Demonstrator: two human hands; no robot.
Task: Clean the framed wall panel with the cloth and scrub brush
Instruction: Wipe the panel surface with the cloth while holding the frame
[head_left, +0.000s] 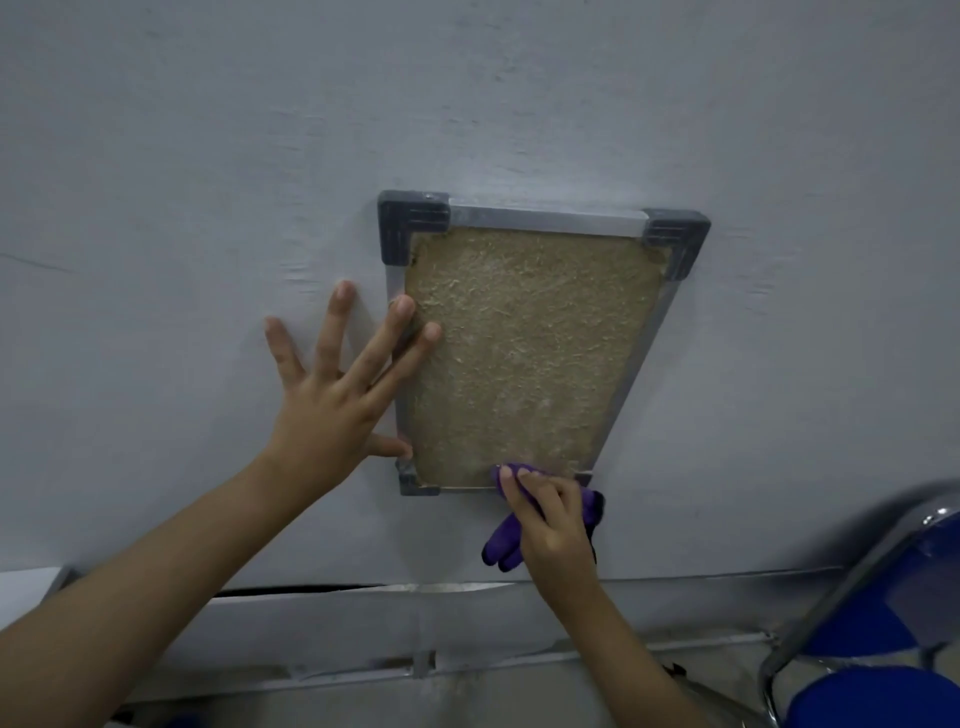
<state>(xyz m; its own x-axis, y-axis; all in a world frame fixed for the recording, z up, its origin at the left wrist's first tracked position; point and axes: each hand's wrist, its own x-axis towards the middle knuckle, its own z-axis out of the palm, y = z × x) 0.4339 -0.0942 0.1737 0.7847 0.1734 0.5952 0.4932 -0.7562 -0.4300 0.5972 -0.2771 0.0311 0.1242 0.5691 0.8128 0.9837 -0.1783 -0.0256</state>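
The framed wall panel (524, 358) hangs on the pale wall (208, 156), a rough tan fibrous sheet inside a grey metal frame with dark corner caps, its long axis running up and down the wall. The left hand (332, 395) lies open and flat, fingers spread, across the panel's left edge: two fingertips rest on the tan surface near the upper left, the thumb touches the frame close to the lower left corner, and the palm sits on the wall just beside the frame; it grips nothing and looks to be steadying the panel. The right hand (550, 519) is closed around a purple cloth (506, 538), which is bunched under its fingers and pressed against the bottom edge of the frame toward the lower right corner, with loose folds hanging below the hand. So the cloth hand is the nearer one to the uncleaned surface, and almost all of the panel lies straight above it; any further wiping would likely travel upward along the long axis or sideways along the bottom rail. No scrub brush is in view. A blue chair (883, 623) with a chrome frame stands at the lower right, apart from both hands.
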